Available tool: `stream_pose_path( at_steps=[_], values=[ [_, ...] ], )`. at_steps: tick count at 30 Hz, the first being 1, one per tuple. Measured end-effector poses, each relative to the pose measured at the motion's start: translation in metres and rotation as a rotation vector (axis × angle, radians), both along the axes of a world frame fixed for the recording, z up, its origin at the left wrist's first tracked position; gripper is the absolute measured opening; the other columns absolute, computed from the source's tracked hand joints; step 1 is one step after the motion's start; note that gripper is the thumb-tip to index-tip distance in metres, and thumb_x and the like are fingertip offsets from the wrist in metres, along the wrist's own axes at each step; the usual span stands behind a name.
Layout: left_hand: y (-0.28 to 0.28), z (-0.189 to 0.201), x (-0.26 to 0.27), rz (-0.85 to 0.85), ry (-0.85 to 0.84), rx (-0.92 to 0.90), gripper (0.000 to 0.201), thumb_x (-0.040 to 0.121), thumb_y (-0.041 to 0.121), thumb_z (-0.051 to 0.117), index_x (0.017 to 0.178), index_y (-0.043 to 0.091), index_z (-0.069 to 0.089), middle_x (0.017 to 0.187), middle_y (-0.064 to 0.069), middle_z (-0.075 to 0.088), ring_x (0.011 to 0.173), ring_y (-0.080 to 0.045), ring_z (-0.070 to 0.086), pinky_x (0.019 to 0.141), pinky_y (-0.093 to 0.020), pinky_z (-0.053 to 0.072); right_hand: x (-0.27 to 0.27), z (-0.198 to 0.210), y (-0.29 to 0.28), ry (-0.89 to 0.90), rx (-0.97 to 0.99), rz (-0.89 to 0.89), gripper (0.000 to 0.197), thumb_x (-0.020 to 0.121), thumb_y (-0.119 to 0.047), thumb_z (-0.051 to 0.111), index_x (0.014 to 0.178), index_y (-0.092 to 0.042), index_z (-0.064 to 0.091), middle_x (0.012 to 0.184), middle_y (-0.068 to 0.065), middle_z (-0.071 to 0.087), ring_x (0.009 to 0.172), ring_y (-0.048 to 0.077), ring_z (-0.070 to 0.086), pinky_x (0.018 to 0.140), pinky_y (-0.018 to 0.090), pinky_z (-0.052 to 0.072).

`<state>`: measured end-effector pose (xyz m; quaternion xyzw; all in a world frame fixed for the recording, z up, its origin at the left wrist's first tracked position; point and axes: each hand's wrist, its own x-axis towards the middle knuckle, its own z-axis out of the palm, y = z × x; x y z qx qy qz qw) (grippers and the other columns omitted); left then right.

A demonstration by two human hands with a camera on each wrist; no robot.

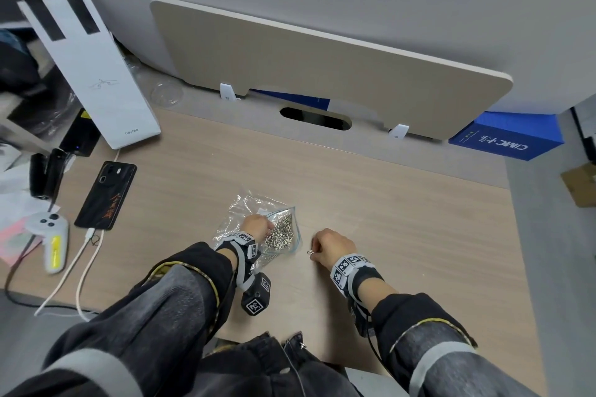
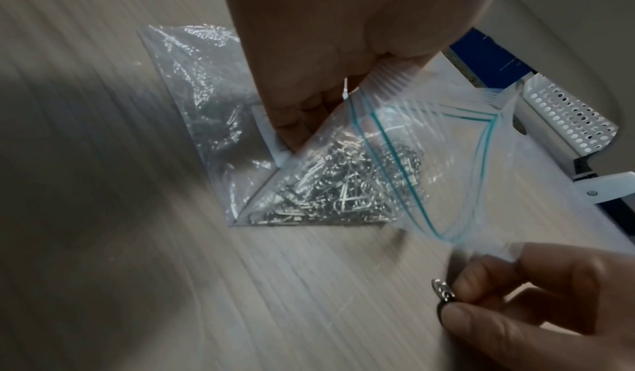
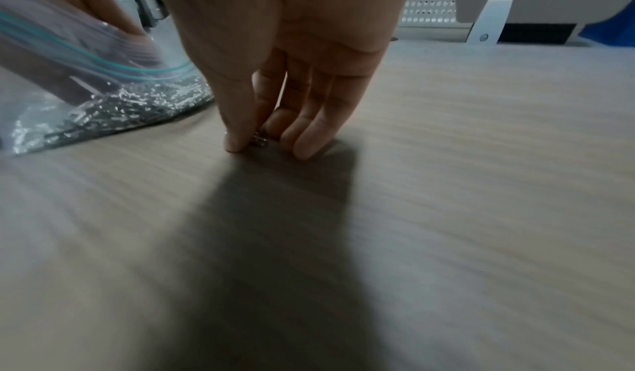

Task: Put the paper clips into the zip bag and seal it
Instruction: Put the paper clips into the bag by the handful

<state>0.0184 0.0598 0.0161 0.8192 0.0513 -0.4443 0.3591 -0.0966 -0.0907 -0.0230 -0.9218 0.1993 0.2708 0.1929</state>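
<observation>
A clear zip bag (image 1: 283,235) with a blue-green zip strip (image 2: 395,159) lies mid-desk, holding a heap of silver paper clips (image 2: 336,186). My left hand (image 1: 256,225) pinches the bag's upper edge and lifts its mouth open. A second crumpled clear bag (image 1: 248,203) lies behind it. Just right of the bag, my right hand (image 1: 329,246) pinches a few paper clips (image 3: 259,139) between thumb and fingers at the desk surface. In the left wrist view those clips (image 2: 443,291) show at the right hand's fingertips (image 2: 457,317), beside the bag's mouth.
A black phone (image 1: 106,195) with cables, a white controller (image 1: 51,237) and a white paper bag (image 1: 93,68) stand on the left of the desk (image 1: 403,219). A beige panel (image 1: 322,74) lines the back; a blue box (image 1: 506,138) sits back right.
</observation>
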Motion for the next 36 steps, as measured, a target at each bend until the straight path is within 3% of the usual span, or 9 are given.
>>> stream_pose_path(
  at_steps=[11,15,18,22,27,31,32,34,36],
  values=[
    [0.0,-0.01,0.004,0.025,0.035,-0.006,0.031,0.091,-0.002,0.041,0.114,-0.013,0.059,0.126,-0.03,0.058,0.119,-0.042,0.053,0.103,-0.045,0.043,0.004,-0.002,0.005,0.097,0.032,-0.06,0.025,0.079,-0.035,0.066,0.099,-0.02,0.065,0.111,0.003,0.065,0.104,0.027,0.061,0.083,0.03,0.046],
    [0.001,-0.009,0.005,0.081,0.055,-0.032,0.031,0.09,-0.002,0.042,0.114,-0.015,0.058,0.125,-0.032,0.057,0.12,-0.042,0.053,0.1,-0.044,0.044,0.001,0.004,-0.003,0.109,0.092,-0.057,0.014,0.079,-0.033,0.064,0.087,-0.023,0.06,0.103,0.002,0.066,0.098,0.026,0.062,0.075,0.027,0.042],
    [0.001,-0.008,0.004,0.112,0.049,-0.062,0.031,0.091,-0.001,0.042,0.114,-0.015,0.058,0.124,-0.032,0.058,0.117,-0.042,0.056,0.087,-0.041,0.051,0.006,0.013,-0.014,0.06,0.173,-0.141,0.011,0.076,-0.03,0.064,0.073,-0.025,0.055,0.084,-0.004,0.061,0.085,0.021,0.06,0.072,0.025,0.044],
    [0.001,-0.01,0.004,0.11,0.032,-0.076,0.031,0.091,-0.001,0.042,0.114,-0.014,0.058,0.124,-0.03,0.058,0.072,-0.026,0.056,0.1,-0.044,0.045,0.029,0.036,-0.014,-0.122,0.268,-0.229,0.02,0.074,-0.021,0.065,0.061,-0.025,0.051,0.069,-0.01,0.057,0.076,0.017,0.058,0.071,0.025,0.045],
    [0.004,-0.008,0.001,0.084,-0.002,-0.068,0.029,0.093,-0.001,0.04,0.109,-0.01,0.062,0.12,-0.026,0.061,0.085,-0.039,0.061,0.095,-0.044,0.046,0.052,0.045,0.014,-0.155,0.291,-0.162,0.018,0.073,-0.023,0.067,0.062,-0.025,0.052,0.077,-0.005,0.063,0.079,0.019,0.062,0.074,0.029,0.05],
    [0.005,-0.009,0.003,0.08,0.018,-0.088,0.029,0.091,-0.002,0.042,0.109,-0.01,0.062,0.108,-0.024,0.063,0.058,-0.019,0.051,0.069,-0.04,0.051,0.053,0.044,0.026,-0.131,0.232,-0.088,0.01,0.076,-0.032,0.068,0.074,-0.026,0.06,0.08,-0.008,0.062,0.081,0.017,0.061,0.073,0.028,0.049],
    [0.005,-0.008,0.003,0.086,0.023,-0.088,0.029,0.091,-0.002,0.042,0.11,-0.011,0.062,0.107,-0.023,0.063,0.063,-0.026,0.055,0.07,-0.04,0.051,0.053,0.046,0.024,-0.172,0.225,-0.12,0.008,0.078,-0.032,0.066,0.077,-0.026,0.062,0.08,-0.008,0.062,0.081,0.017,0.061,0.071,0.028,0.048],
    [0.006,-0.007,0.004,0.101,0.034,-0.093,0.029,0.09,-0.001,0.045,0.111,-0.013,0.06,0.113,-0.026,0.064,0.087,-0.039,0.062,0.092,-0.046,0.048,0.051,0.05,0.02,-0.266,0.196,-0.242,0.008,0.083,-0.031,0.06,0.081,-0.023,0.062,0.079,-0.007,0.061,0.079,0.018,0.059,0.068,0.026,0.045],
    [0.005,-0.009,0.003,0.105,0.036,-0.092,0.028,0.089,0.001,0.048,0.11,-0.012,0.061,0.104,-0.024,0.067,0.081,-0.034,0.06,0.099,-0.048,0.044,0.047,0.049,0.017,-0.269,0.146,-0.337,0.016,0.083,-0.039,0.06,0.084,-0.023,0.058,0.078,-0.006,0.059,0.077,0.019,0.057,0.067,0.026,0.042]
  ],
)
